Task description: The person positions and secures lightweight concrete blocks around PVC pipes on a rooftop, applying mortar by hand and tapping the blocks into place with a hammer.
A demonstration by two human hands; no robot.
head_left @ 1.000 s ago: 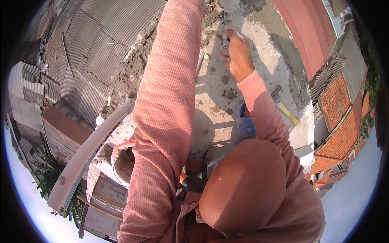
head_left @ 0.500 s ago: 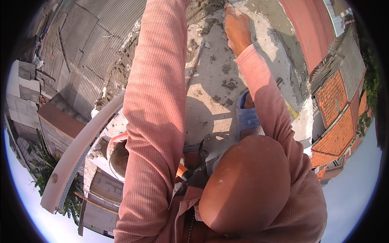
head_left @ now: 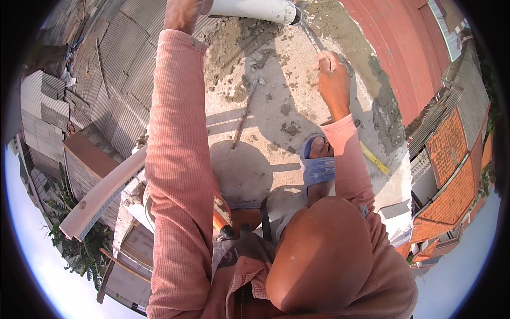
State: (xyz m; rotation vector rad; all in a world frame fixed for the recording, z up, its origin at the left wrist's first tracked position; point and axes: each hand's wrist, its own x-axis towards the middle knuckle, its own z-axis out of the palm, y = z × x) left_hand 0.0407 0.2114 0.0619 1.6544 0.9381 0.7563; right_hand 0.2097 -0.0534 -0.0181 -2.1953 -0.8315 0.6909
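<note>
At the top edge my left hand (head_left: 183, 15) is partly cut off by the frame, its visible fingers closed at the left end of a white pipe (head_left: 249, 9). The pipe lies across above wet grey mortar (head_left: 234, 45), and its right end looks dark. My right hand (head_left: 334, 81) is closed round a thin, cement-smeared tool (head_left: 311, 36), which slants up to the pipe's dark end. Whether the tool touches the pipe I cannot tell. Below my hands spreads a pale concrete slab (head_left: 265, 119) dotted with mortar, with a thin stick (head_left: 245, 112) on it.
My foot in a blue sandal (head_left: 320, 170) stands on the slab near a yellow strip-like object (head_left: 374, 158). An orange object with a black tip (head_left: 222, 223) is beside my left arm. A long pale curved piece (head_left: 101, 204) juts out left. Corrugated roofs (head_left: 127, 58) and tiled roofs (head_left: 443, 151) lie beyond the edges.
The view has shifted, bringing my left hand and the white pipe into sight. My right hand is lower and farther right in the picture, and the tool in it now shows.
</note>
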